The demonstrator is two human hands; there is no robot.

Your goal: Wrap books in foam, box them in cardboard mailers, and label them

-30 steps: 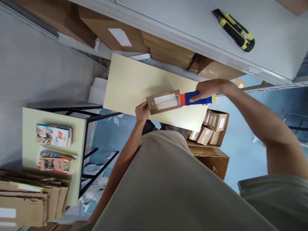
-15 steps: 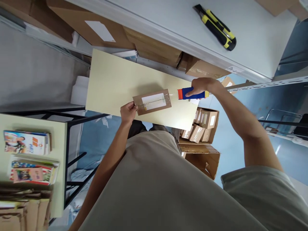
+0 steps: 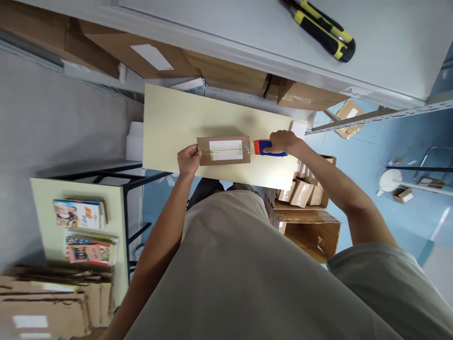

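- Two hands on one small cardboard box point(image 3: 223, 150), which lies flat near the front edge of the pale yellow tabletop point(image 3: 170, 118), white label up, long axis running left to right.
- From where I'm watching, my left hand point(image 3: 188, 159) pinches the box's left end, fingers curled tight on it.
- My right hand point(image 3: 283, 141) is wrapped around a blue and orange tape dispenser point(image 3: 266, 147), whose orange end sits just beside the box's right end, in line with that axis. I can't tell if they touch.
- Further right, below the table, an open carton point(image 3: 311, 222) holds several small labelled boxes.
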